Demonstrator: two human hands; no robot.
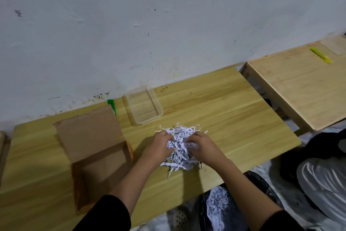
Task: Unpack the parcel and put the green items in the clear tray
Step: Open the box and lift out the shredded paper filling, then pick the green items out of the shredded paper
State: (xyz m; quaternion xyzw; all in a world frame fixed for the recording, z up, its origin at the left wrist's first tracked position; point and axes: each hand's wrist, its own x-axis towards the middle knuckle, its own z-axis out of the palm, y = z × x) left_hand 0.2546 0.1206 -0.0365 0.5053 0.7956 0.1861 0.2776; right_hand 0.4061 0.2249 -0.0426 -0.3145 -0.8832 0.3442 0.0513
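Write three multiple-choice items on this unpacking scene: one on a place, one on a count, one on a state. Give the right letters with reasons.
1. Where does the clear tray stand?
A. beyond the shredded paper pile, near the wall
B. inside the cardboard box
C. on the neighbouring table

2. How many hands are in the paper pile?
A. none
B. one
C. two

3. What state is the clear tray in?
A. holding green items
B. empty
C. filled with shreds

Answers:
1 A, it sits on the same table behind the pile, close to the wall.
2 C, the left hand and right hand both dig into the shreds.
3 B, only table wood shows through it.
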